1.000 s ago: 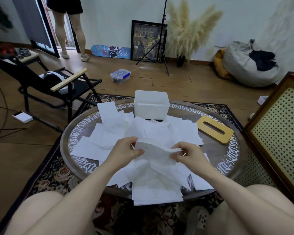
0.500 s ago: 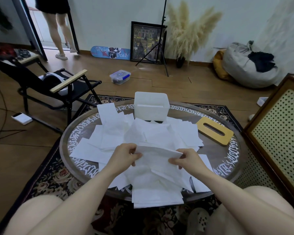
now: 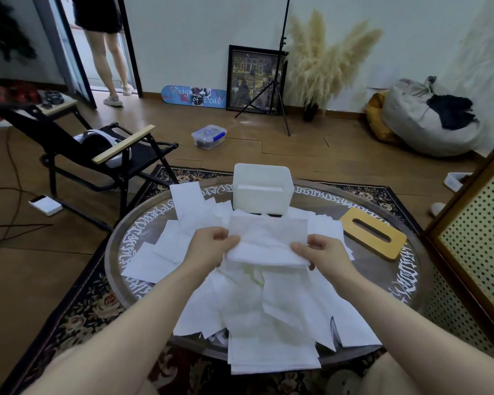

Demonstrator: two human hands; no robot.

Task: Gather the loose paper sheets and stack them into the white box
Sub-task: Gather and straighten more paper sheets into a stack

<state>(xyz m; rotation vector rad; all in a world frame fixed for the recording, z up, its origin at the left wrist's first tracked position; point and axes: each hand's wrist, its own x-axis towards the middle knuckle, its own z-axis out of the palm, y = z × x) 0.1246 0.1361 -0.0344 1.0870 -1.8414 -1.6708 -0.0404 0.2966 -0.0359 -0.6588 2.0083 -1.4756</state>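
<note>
Holding a small bundle of white sheets (image 3: 268, 240) above the middle of the round table (image 3: 405, 283), we see both hands at work: the left hand (image 3: 208, 248) pinches the bundle's left edge with fingers curled round it, and the right hand (image 3: 321, 252) grips the right edge the same way, thumb on top. Under and around the bundle, loose paper sheets (image 3: 248, 315) lie scattered over most of the tabletop, some overhanging the rim at 6 o'clock. At 12 o'clock from the bundle, near the table's far edge, stands the white box (image 3: 262, 192), upright, with sheets touching its base. At 2 o'clock on the table lies a flat wooden lid with a slot (image 3: 372, 232), just beside the outermost sheets. A patterned rug (image 3: 77, 315) spreads under the table. Further out, at 10 o'clock, a black folding chair (image 3: 106, 158) stands on the wooden floor; a clear plastic container with blue clips (image 3: 209, 136) sits at 11 o'clock; a grey beanbag (image 3: 419, 121) rests at 1 o'clock against the wall.
</note>
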